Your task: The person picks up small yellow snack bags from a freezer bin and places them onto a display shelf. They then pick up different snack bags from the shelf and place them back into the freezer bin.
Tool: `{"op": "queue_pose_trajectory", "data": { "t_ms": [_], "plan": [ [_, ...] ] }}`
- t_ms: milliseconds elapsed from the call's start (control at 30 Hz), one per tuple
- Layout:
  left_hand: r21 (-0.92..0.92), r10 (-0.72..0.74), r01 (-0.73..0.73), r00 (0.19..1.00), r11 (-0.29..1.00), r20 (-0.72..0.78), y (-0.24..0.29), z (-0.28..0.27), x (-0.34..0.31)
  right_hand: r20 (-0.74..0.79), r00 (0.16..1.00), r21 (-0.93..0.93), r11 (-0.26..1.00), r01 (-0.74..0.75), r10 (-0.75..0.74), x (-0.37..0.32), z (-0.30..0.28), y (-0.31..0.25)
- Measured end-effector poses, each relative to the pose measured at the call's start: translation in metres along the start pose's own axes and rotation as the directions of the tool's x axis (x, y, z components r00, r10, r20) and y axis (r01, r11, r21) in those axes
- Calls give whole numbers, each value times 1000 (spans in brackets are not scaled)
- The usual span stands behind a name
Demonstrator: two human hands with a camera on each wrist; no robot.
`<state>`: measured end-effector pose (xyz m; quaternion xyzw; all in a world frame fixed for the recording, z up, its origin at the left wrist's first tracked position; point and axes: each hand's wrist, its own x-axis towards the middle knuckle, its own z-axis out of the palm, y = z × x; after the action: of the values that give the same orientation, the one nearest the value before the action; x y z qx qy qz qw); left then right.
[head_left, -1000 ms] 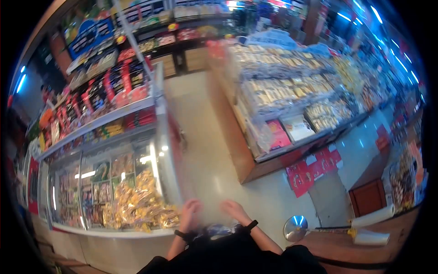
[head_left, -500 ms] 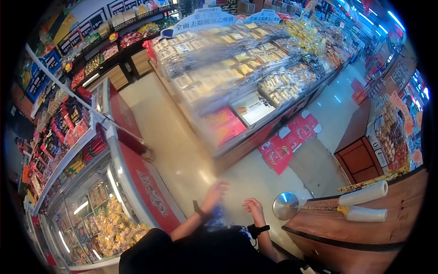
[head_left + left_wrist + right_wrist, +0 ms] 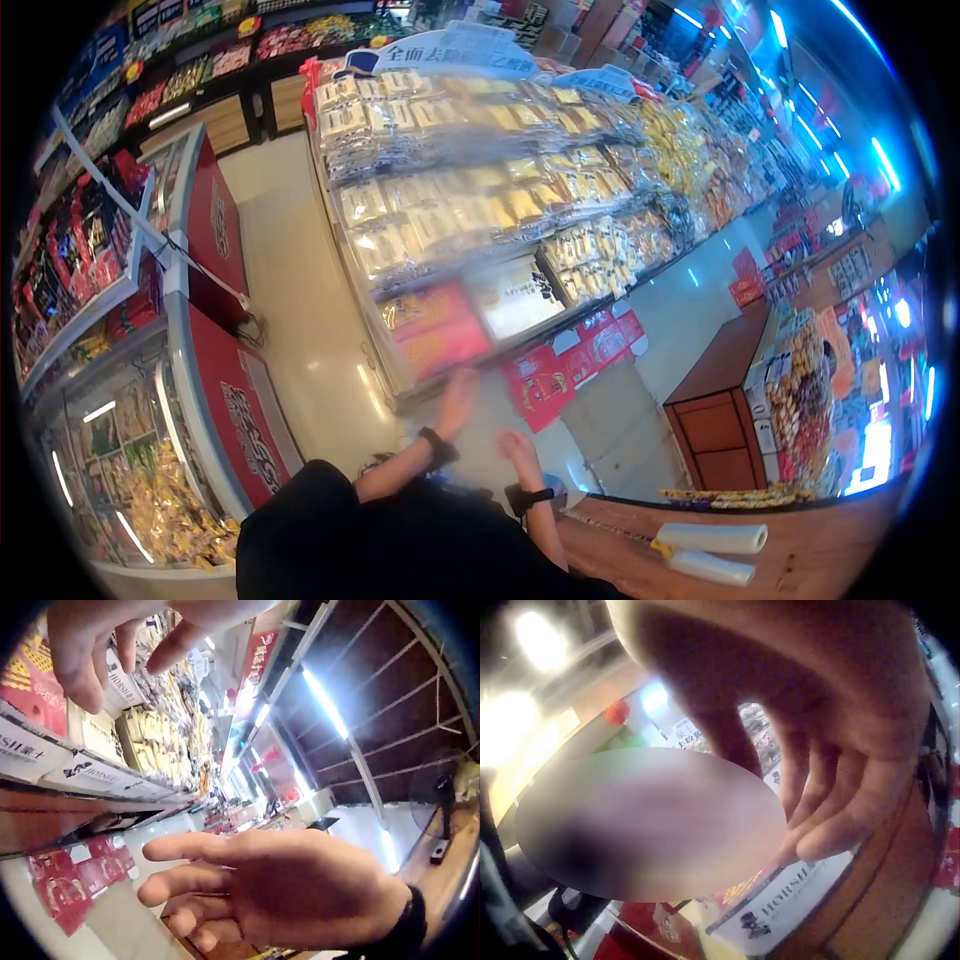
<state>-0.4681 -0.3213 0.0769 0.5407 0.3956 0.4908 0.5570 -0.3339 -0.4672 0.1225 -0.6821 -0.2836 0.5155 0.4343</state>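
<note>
In the head view my left hand (image 3: 458,405) reaches forward to the front edge of a display stand, its fingers loosely extended and holding nothing. Just beyond it lies a pink-red box (image 3: 440,325), with a white printed box (image 3: 520,295) to its right. My right hand (image 3: 518,450) hangs lower and to the right, fingers relaxed, nothing in it. The left wrist view has the left fingers (image 3: 94,656) overlapping the boxes, and the right hand (image 3: 300,885) with palm and fingers visible. In the right wrist view, my right hand (image 3: 817,735) has loosely bent fingers.
Rows of wrapped bread packs (image 3: 430,200) fill the stand. On the left are a glass-topped freezer (image 3: 140,450) and its red side panel (image 3: 235,410). Red printed sheets (image 3: 545,385) lie on the floor. A wooden counter (image 3: 620,530) at lower right bears plastic bag rolls (image 3: 715,540).
The view has swung right and nearer to the stand, so the freezer slides left. My left hand has come up to the stand's front edge; both hands stay without anything in them.
</note>
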Motion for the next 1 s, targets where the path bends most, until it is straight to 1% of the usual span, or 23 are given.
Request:
{"op": "queue_pose_trajectory", "data": {
  "t_ms": [33, 67, 100, 133, 167, 233, 267, 300, 367, 433, 467, 500, 567, 600, 633, 667, 767, 800, 867, 900, 933, 967, 1000],
  "plan": [
    [14, -109, 110, 993, 994, -37, -2, 3, 15, 20, 1000, -4, 1000, -3, 3, 11, 3, -18],
    [24, -216, 218, 974, 976, -75, -6, 6, 27, 18, 998, -30, 998, 58, -57, 19, 7, -33],
    [28, -318, 323, 941, 946, -116, -19, 9, 37, 49, 997, -43, 997, 57, -54, 33, 8, -35],
    [-1, -232, 234, 965, 972, -125, -31, 9, 48, 85, 995, -55, 997, 59, -54, 50, 10, -38],
    [-25, -200, 199, 963, 980, -181, -44, 13, 58, 126, 990, -63, 996, 65, -57, 66, 14, -45],
    [-52, -139, 130, 945, 990, -295, -71, 18, 71, 265, 963, -108, 994, -20, 48, 86, 27, -58],
    [11, -175, 187, 939, 982, -297, -76, 18, 79, 319, 943, -148, 988, -48, 94, 95, 35, -66],
    [-43, -194, 191, 928, 981, -318, -82, 17, 87, 371, 918, -190, 979, -71, 139, 104, 42, -75],
    [-163, -236, 188, 901, 969, -364, -63, 15, 104, 504, 845, -212, 974, -80, 179, 119, 53, -86],
    [-218, -155, 49, 851, 975, -501, -57, 17, 124, 657, 731, -185, 980, -79, 183, 134, 58, -97],
    [-330, -298, 153, 840, 932, -453, -16, 3, 129, 730, 660, -163, 983, -83, 177, 142, 61, -104],
    [-431, -432, 254, 814, 866, -389, 7, -7, 131, 796, 581, -141, 985, -94, 170, 149, 62, -112],
    [-350, -318, 126, 756, 928, -572, -47, -2, 131, 886, 427, -137, 982, -130, 180, 166, 61, -130],
    [-281, -301, 158, 750, 946, -589, -47, -5, 123, 910, 368, -150, 979, -135, 190, 174, 60, -138],
    [-202, -271, 185, 751, 962, -602, -46, -15, 124, 923, 327, -170, 977, -130, 204, 182, 60, -147],
    [-124, -239, 208, 755, 970, -610, -40, -23, 128, 902, 349, -244, 967, -79, 256, 191, 60, -151],
    [81, -176, 281, 773, 956, -609, -27, -30, 141, 872, 368, -323, 945, -60, 321, 208, 60, -170],
    [135, -156, 312, 748, 940, -645, -18, -25, 142, 838, 426, -377, 926, 2, 340, 204, 63, -191],
    [239, -96, 371, 692, 897, -715, 0, -25, 150, 856, 373, -373, 927, -30, 357, 244, 59, -158],
    [344, 35, 358, 647, 868, -761, -6, -31, 157, 867, 342, -371, 927, -42, 363, 254, 65, -155],
    [440, 156, 363, 599, 821, -786, -14, -34, 159, 888, 326, -315, 945, -82, 325, 258, 60, -149],
    [524, 265, 385, 553, 760, -790, -22, -32, 154, 873, 296, -373, 922, -105, 387, 269, 57, -139],
    [507, 272, 439, 494, 742, -826, 15, -22, 151, 856, 265, -426, 896, -127, 445, 290, 59, -125]
  ]
}}
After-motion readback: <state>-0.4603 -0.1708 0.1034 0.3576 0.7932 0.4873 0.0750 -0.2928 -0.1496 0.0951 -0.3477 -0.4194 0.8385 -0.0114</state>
